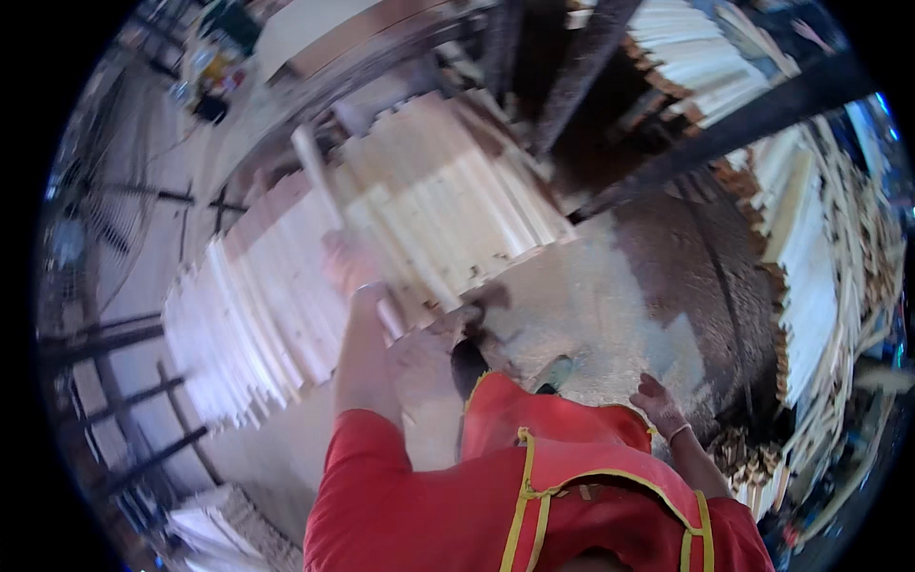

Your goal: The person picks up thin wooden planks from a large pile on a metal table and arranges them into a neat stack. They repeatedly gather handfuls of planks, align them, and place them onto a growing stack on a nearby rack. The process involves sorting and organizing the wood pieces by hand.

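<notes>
Smeared by motion, my left hand (348, 262) is wrapped round a long pale wooden strip (318, 172). The strip runs from the far edge of a wide stack of similar wooden strips (429, 181) toward its near edge, lying across or just above it; I cannot tell which. Both sides of the stack show strips laid side by side with uneven ends. My right hand (660, 405) hangs low at my right side, with fingers apart and nothing seen in it. A thin band circles that wrist.
Dark metal posts (581, 76) and a slanted bar (724, 133) stand at the far right. More stacked strips (801, 257) line the right side. A fan (119, 210) and dark rails (105, 334) are at the left. Sawdust covers the floor (591, 296) by my feet.
</notes>
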`<state>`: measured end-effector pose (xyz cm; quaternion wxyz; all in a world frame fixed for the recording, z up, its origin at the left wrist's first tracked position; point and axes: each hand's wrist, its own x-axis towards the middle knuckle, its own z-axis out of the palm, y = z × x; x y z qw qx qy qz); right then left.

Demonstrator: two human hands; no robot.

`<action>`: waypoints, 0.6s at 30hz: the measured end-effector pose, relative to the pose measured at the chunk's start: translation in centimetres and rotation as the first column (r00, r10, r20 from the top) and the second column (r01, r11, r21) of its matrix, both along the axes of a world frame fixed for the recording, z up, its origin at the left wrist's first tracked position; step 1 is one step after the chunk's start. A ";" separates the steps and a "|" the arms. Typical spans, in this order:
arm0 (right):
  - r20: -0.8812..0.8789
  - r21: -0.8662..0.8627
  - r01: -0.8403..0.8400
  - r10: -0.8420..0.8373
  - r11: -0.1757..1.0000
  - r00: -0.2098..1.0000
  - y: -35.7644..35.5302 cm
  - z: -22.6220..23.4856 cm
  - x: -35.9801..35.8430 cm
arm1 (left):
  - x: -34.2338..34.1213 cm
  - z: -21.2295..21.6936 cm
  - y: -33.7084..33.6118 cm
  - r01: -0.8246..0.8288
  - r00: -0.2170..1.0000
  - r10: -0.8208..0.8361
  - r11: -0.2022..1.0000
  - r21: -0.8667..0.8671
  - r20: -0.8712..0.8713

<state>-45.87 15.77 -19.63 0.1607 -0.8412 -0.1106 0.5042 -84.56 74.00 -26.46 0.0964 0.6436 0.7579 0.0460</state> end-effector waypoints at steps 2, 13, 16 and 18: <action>0.051 -0.072 0.116 -0.112 0.991 0.992 -6.7 -0.7 1.0 | -0.9 -1.1 0.6 0.048 0.992 -0.063 0.988 -0.145 -0.105; -0.068 0.097 0.587 -0.583 0.804 0.810 -6.0 -0.4 -6.0 | 5.3 -8.1 -4.4 0.857 0.248 -0.801 0.444 -0.262 -0.546; -0.050 0.106 0.553 -0.551 0.827 0.833 -6.4 1.8 -5.9 | 22.0 1.9 -16.4 0.893 0.107 -0.994 0.078 -0.443 0.039; -0.064 0.189 0.557 -0.556 0.808 0.829 -8.6 3.3 -3.5 | 28.7 9.4 -22.9 0.856 -0.091 -0.981 -0.165 -0.491 0.172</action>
